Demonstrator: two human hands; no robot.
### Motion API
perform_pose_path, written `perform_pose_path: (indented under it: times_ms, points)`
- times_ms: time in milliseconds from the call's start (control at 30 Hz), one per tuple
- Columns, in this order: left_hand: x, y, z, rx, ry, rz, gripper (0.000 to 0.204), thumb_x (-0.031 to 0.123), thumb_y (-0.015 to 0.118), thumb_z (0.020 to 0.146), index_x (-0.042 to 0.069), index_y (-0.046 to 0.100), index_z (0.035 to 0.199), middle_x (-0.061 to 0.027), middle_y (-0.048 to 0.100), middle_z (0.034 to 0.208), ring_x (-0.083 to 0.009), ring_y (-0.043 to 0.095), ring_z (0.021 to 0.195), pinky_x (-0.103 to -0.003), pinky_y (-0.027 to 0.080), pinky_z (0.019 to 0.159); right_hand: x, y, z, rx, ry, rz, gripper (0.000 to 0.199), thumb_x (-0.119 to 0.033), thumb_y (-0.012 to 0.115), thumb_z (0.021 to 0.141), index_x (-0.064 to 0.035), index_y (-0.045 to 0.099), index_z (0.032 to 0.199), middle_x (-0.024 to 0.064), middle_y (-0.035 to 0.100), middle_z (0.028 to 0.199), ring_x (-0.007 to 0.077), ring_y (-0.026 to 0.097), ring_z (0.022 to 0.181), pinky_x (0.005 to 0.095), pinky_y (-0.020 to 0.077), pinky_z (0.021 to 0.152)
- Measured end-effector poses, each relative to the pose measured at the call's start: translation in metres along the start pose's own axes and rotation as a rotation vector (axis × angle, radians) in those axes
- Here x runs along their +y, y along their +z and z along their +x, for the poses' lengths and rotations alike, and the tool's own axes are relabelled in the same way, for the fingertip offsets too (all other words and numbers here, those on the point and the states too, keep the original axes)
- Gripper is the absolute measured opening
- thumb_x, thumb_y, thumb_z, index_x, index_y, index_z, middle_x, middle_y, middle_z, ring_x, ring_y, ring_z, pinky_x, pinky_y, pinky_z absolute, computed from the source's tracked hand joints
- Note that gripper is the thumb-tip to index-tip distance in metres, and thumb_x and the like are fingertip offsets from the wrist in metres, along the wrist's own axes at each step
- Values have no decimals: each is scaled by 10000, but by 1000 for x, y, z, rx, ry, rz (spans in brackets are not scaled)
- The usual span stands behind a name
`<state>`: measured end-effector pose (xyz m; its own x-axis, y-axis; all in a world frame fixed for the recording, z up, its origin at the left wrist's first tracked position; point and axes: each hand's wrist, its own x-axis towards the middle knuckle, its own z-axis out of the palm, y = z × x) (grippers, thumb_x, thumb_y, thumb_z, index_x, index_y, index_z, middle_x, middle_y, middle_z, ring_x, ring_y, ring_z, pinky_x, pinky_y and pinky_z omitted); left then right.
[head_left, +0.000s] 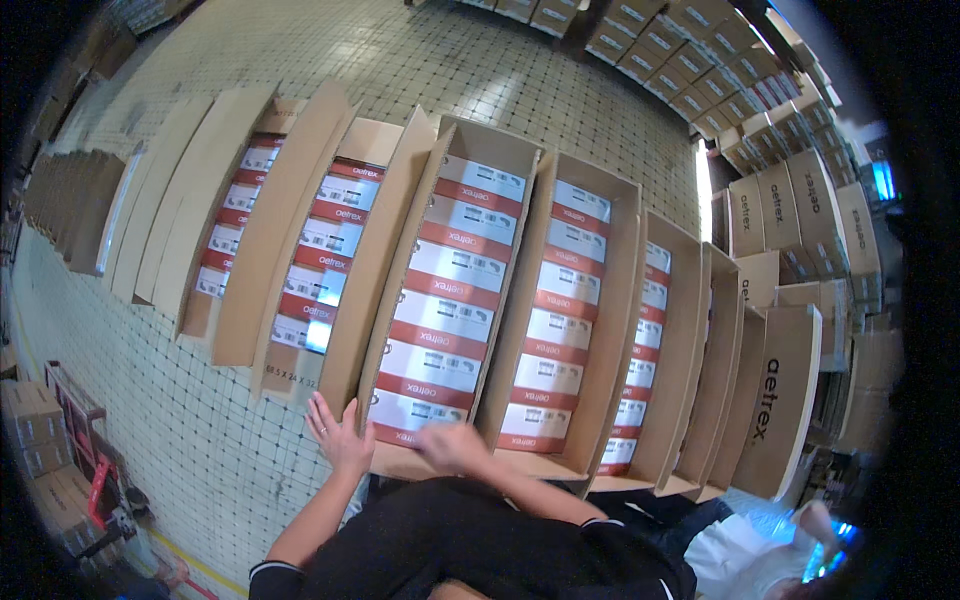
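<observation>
In front of me stands a long open cardboard carton (395, 460), filled with a row of white-and-red shoe boxes (430, 365). My left hand (343, 440) is open, its fingers spread, at the carton's near left corner beside the raised flap. Over the carton's near end, by the closest shoe box, is my right hand (447, 446). Motion blurs its fingers, so whether they hold anything cannot be made out. The carton's long side flaps stand up.
Similar open cartons of shoe boxes flank mine, one on the left (325, 260) and one on the right (550, 330). Flattened cardboard (75, 205) leans far left. Stacked cartons (790, 215) fill the right side. A red-framed trolley (100, 485) stands lower left. Another person's hand (815, 525) shows lower right.
</observation>
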<state>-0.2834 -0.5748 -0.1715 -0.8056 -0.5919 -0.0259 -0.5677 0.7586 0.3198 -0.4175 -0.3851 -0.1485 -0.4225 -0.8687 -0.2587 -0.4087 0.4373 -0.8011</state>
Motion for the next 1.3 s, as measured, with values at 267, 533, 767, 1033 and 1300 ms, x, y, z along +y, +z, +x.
perform_pose_path:
  times_ms: [267,533,767,1033,1300]
  points:
    - [-47,-18,11,58,6,-365,653,393,640,863,63,434,1387,-220,336,1477,-396,352,1331,-521,301,1057,-36,-107,14,1000,177,247,312,-257,406,1039,-31,605,1121,28,593,784,109,548,681,266,459,623]
    - [-188,-67,87,-117,38,-121,576,326,648,870,72,448,1346,-188,535,1217,-395,528,1121,-504,442,918,-160,118,101,710,420,117,617,-418,529,955,50,458,1351,240,539,1244,370,538,1133,421,416,1001]
    - [-244,-78,116,-366,75,-76,343,329,597,891,57,585,1100,-212,640,1022,-388,639,948,-494,508,812,-123,196,152,577,849,-166,412,-378,543,932,9,576,1067,265,586,1161,440,606,1028,497,501,874]
    - [-240,-160,177,-386,376,29,402,376,519,899,11,684,867,-247,684,855,-433,667,826,-533,528,747,-158,94,123,250,687,-582,482,-473,485,925,-52,719,950,229,692,885,390,678,850,516,528,764]
    - [-118,-277,332,-62,479,-107,435,442,519,868,65,722,941,-216,691,998,-377,669,937,-495,523,799,-234,-119,169,773,590,-611,435,-457,531,881,-85,708,1022,172,701,1029,348,665,989,470,520,854]
